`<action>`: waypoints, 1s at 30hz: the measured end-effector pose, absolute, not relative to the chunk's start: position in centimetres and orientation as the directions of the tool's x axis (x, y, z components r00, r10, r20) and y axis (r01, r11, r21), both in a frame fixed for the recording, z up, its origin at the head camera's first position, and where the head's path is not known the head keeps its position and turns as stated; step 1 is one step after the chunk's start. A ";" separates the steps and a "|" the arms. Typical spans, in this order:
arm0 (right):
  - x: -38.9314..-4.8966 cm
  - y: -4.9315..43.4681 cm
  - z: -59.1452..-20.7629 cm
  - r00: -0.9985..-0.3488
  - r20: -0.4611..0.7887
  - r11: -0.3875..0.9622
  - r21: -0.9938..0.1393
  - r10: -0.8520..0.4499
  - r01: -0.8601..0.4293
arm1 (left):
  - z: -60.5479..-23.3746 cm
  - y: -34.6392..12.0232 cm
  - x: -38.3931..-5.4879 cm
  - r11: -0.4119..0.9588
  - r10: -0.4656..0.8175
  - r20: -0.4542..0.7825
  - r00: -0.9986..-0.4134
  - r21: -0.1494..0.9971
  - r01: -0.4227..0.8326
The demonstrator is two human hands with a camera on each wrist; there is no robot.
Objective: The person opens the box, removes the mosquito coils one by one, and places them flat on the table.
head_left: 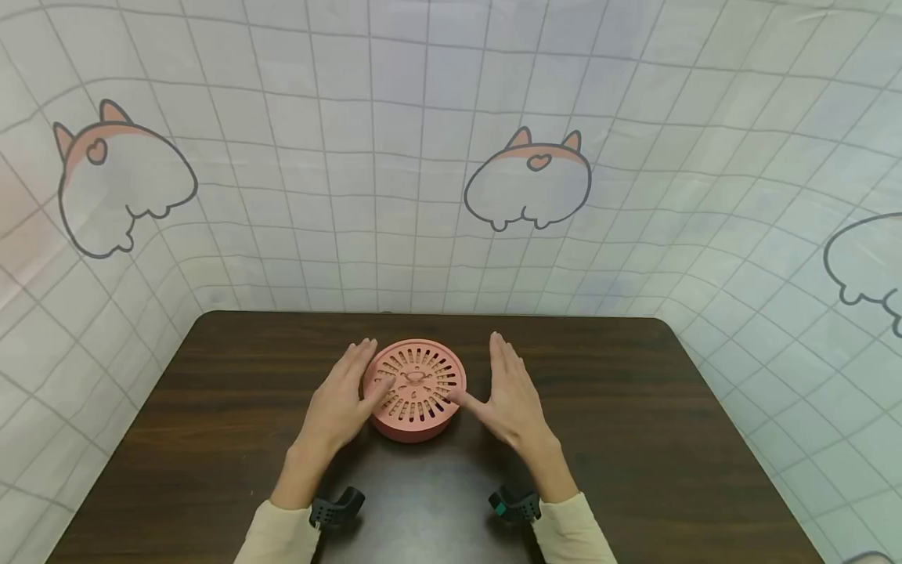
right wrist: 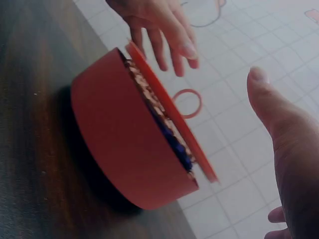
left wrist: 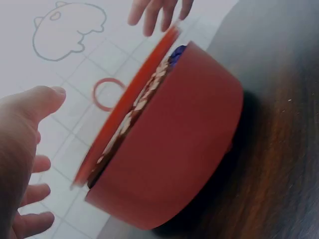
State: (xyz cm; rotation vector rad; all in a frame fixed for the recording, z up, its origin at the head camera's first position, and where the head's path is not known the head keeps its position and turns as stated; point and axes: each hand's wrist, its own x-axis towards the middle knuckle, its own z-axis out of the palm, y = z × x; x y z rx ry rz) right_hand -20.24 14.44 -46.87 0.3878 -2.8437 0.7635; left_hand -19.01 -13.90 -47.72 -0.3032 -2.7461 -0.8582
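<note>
A round red-pink tub stands on the table between my two hands. Its slotted pink lid has a ring handle on top. In the wrist views the lid sits above the tub's rim, leaving a gap where light brown braided-looking contents and something dark blue show. My left hand is held at the tub's left side, fingers extended. On the other side my right hand has its fingers straight and thumb spread toward the lid. Both hands appear apart from the tub in the wrist views.
The dark wood-grain table extends to both sides of the tub. A white grid-patterned curtain with cartoon animal drawings surrounds its back and sides. Black straps sit on both wrists.
</note>
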 end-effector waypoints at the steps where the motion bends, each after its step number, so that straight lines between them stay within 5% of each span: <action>1: -20.2 14.4 -47.0 -0.952 0.225 0.833 -0.469 -0.208 -0.293 | -47.8 -13.7 -19.0 0.800 0.127 0.307 -0.943 0.531 0.281; 19: -20.2 13.6 -49.4 -0.946 0.126 0.759 -0.569 -0.297 -0.315 | -48.7 -11.6 -19.5 0.806 0.180 0.439 -0.880 0.447 0.388; 30: -20.8 13.5 -51.0 -0.950 0.052 0.734 -0.623 -0.307 -0.271 | -49.1 -11.0 -20.0 0.778 0.199 0.586 -0.786 0.393 0.490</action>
